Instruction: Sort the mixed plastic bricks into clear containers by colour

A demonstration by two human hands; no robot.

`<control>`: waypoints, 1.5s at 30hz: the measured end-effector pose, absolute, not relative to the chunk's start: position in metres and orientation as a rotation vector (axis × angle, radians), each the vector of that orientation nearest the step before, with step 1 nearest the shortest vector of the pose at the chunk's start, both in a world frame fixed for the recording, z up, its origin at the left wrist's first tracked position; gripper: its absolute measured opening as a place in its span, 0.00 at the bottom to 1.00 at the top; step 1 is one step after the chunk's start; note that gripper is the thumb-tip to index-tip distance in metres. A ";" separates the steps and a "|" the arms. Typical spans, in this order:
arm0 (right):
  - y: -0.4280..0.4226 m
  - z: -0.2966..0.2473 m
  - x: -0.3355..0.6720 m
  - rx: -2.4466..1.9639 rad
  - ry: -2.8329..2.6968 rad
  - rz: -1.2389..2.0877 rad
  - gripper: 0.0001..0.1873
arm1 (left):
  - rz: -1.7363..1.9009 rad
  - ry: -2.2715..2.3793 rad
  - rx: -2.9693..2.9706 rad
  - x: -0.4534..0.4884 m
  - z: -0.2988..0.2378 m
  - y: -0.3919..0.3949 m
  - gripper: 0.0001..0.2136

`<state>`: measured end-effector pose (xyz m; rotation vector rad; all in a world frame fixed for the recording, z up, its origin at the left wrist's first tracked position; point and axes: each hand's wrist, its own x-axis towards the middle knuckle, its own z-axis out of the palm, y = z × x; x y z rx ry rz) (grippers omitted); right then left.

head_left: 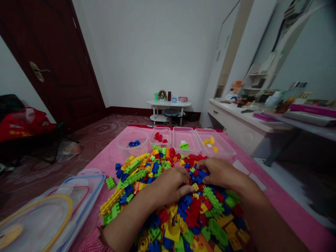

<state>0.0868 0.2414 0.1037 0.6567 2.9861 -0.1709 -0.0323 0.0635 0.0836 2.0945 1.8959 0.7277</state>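
A large heap of mixed plastic building bricks (194, 210) in red, blue, green and yellow covers the near part of the pink table. My left hand (174, 183) rests on the heap, its fingers curved and its thumb apart, with no brick visibly held. To its right, my right hand (216, 171) reaches into the heap. Its thumb and fingers are spread around some blue bricks (201, 175), touching the pile; the fingertips are partly hidden among the pieces.
Behind the heap stand a round tub (121, 146) with blue bricks, a clear box (151, 140) with red, another box (175, 143) with green, and a third box (225, 148) with yellow. Stacked lids (86, 199) lie left. A white dresser (244, 122) stands right.
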 end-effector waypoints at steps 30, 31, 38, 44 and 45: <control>0.175 0.113 0.062 0.198 3.415 -0.913 0.19 | 1.409 1.431 1.117 -0.046 0.090 0.063 0.26; 0.174 0.113 0.062 0.189 3.423 -0.908 0.19 | 1.423 1.430 1.104 -0.047 0.090 0.063 0.25; 0.172 0.116 0.062 0.151 3.426 -1.037 0.19 | 1.531 1.398 0.916 -0.048 0.091 0.066 0.20; 0.171 0.118 0.062 0.155 3.426 -1.051 0.19 | 1.563 1.391 0.886 -0.047 0.093 0.066 0.18; 0.171 0.118 0.062 0.158 3.430 -1.051 0.19 | 1.572 1.394 0.895 -0.047 0.092 0.066 0.18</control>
